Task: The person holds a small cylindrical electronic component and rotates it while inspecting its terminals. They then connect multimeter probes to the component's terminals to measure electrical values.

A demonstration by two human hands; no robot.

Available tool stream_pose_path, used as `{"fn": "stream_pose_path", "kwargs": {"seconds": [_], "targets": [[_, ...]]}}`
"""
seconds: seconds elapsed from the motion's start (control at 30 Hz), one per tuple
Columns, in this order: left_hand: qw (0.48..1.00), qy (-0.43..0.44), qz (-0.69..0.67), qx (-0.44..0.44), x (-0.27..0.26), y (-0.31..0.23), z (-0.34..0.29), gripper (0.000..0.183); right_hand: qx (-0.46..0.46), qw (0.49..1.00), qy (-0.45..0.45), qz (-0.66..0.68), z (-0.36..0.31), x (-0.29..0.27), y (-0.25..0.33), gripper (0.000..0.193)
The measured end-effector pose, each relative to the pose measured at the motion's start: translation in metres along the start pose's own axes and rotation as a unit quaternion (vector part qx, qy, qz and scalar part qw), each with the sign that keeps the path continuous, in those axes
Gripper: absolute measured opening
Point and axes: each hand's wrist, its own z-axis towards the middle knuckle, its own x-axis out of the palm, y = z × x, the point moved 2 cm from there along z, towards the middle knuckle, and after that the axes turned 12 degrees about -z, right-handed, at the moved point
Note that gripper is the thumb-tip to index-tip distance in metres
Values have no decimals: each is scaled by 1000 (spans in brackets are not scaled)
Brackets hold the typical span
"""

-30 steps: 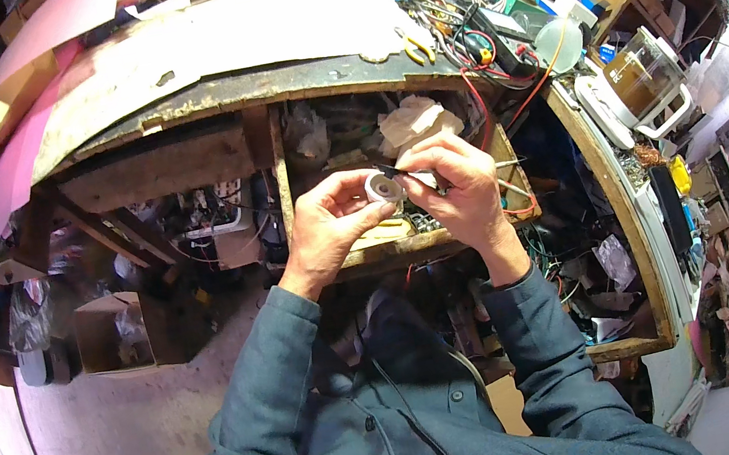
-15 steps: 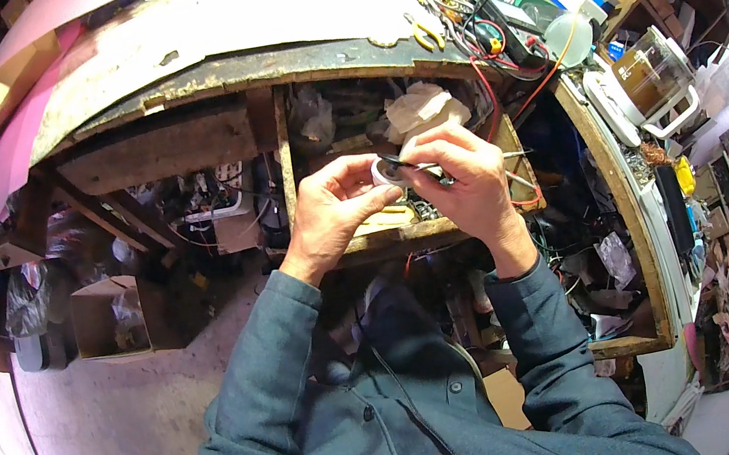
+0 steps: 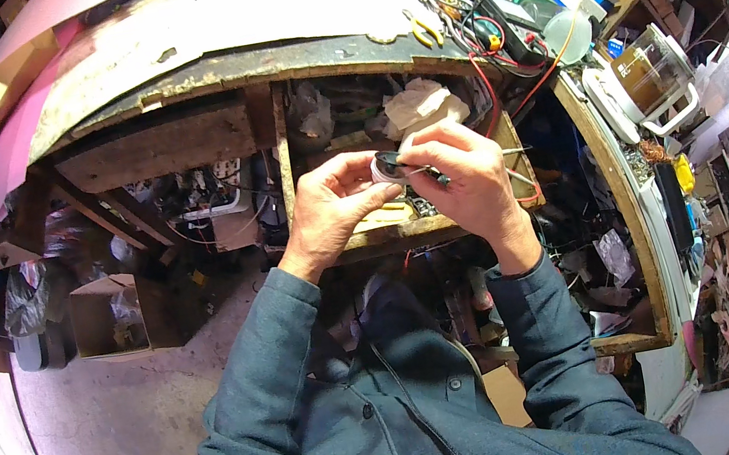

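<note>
Over an open drawer, my left hand (image 3: pixel 324 215) pinches a small white round cup-like piece (image 3: pixel 378 173) between thumb and fingers. The inside of this piece looks dark. My right hand (image 3: pixel 470 186) is closed at its right rim, fingertips together around a small black piece (image 3: pixel 392 159) that meets the opening. A thin pointed rod (image 3: pixel 516 150) shows past the right hand's outer side; whether that hand grips it is hidden. Beneath both hands lies something yellow (image 3: pixel 386 214) in the wooden drawer (image 3: pixel 423 230).
A workbench (image 3: pixel 231 65) runs across the back, with yellow-handled pliers (image 3: pixel 425 32) and tangled wires (image 3: pixel 489 23) on it. Crumpled whitish cloth or paper (image 3: pixel 419 105) sits in the drawer. To the right stands a clear jug-like appliance (image 3: pixel 648 79). A cardboard box (image 3: pixel 110 318) is on the left floor.
The white piece has turned slightly, so more of its dark opening shows. My right hand has shifted slightly, and the black piece now lies flatter at the rim.
</note>
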Motion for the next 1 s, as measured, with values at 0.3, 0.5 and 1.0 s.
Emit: {"fn": "stream_pose_path", "kwargs": {"seconds": [0.3,0.5,1.0], "targets": [[1000,-5,-7,0,-1,1,0,47,-10,1000,3,-27,1,-1,1,21],[1000,-5,-6,-3,-2,3,1,47,-20,999,-16,-42,0,3,-1,21],[1000,-12,-6,0,-1,2,0,45,56,998,34,23,-2,2,-2,23]]}}
